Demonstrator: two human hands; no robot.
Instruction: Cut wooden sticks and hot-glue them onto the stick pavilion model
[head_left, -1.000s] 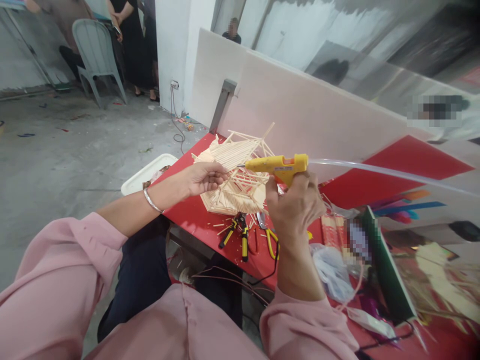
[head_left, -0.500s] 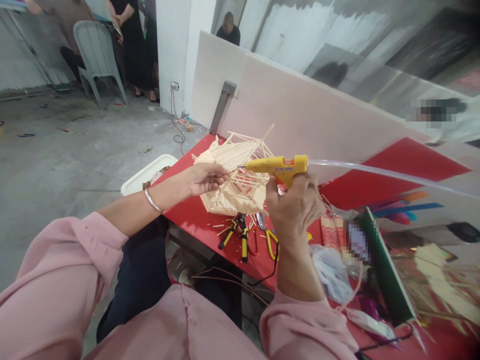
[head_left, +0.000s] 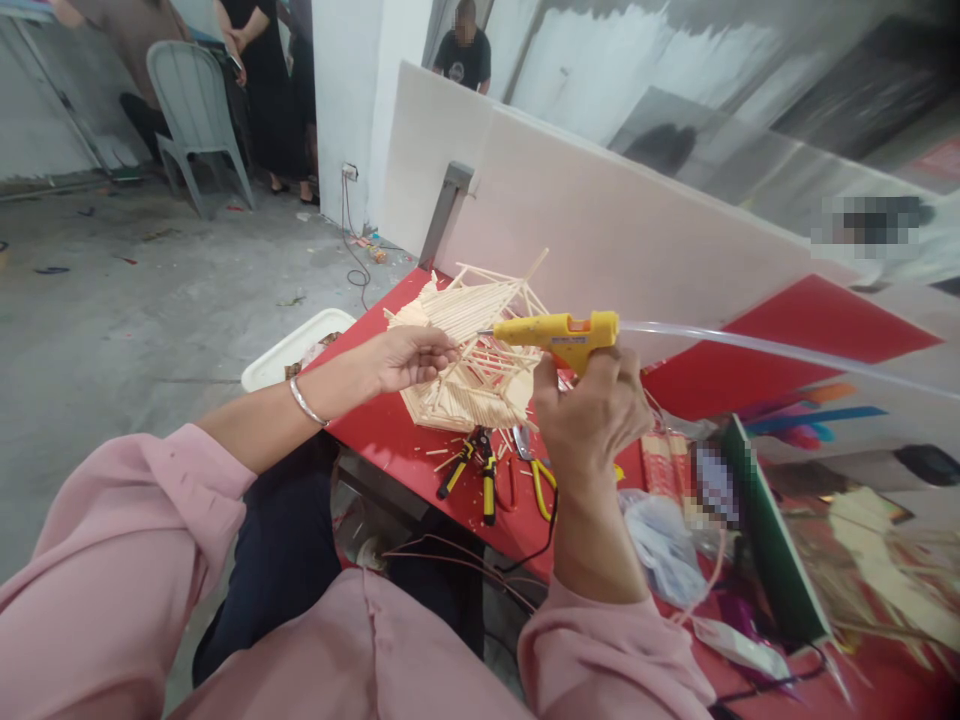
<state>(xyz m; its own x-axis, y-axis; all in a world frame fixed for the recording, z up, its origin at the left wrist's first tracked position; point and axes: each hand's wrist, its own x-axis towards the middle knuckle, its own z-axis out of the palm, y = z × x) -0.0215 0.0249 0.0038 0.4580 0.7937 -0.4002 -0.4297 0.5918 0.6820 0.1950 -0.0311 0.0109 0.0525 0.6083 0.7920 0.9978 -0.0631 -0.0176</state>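
Note:
A model built of thin pale wooden sticks (head_left: 480, 305) rests on the red table (head_left: 397, 440). My right hand (head_left: 592, 410) is wrapped round the handle of a yellow glue gun (head_left: 555, 330), whose nozzle points left at the sticks, close to my left fingertips. A long clear glue stick (head_left: 735, 340) trails from its back to the right. At the model's left front side, my left hand (head_left: 416, 358) has its fingers curled and pressed together; what they pinch is too small to make out.
Black-and-yellow pliers (head_left: 472, 465) and yellow-handled pliers (head_left: 541, 485) lie in front of the model. White boards (head_left: 600, 210) stand behind. Right are a plastic bag (head_left: 660, 540) and a green-edged board (head_left: 776, 540). A white tray (head_left: 262, 368) is at left; people stand farther back.
The glue gun and my right hand have shifted very slightly right. My left hand looks the same. Behind the boards, the person in black has risen higher into view.

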